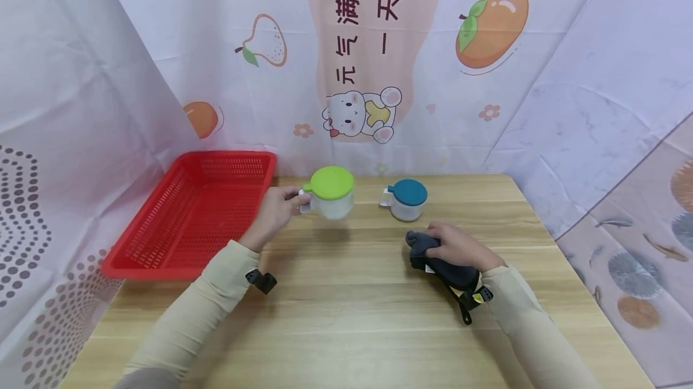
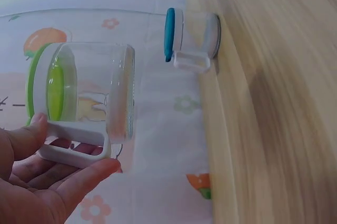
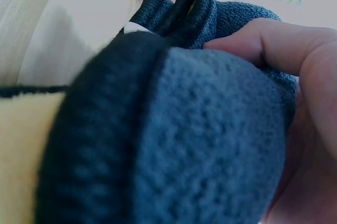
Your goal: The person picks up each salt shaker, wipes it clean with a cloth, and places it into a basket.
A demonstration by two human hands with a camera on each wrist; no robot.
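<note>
Some dark fuzzy cloth [image 1: 453,273] unseen beneath the right hand [image 1: 460,246].

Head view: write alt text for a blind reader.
A person's left hand holds a green-lidded jar above a wooden table while the right hand grips dark fleece. A blue-lidded jar stands beyond the fleece, a red basket is at left, and printed cloth hangs behind.

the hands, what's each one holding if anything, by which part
Left hand holds the clear cylindrical lime-lidded jar by its white handle; right hand grips the dark grey fleecy item near its folded end.
</note>
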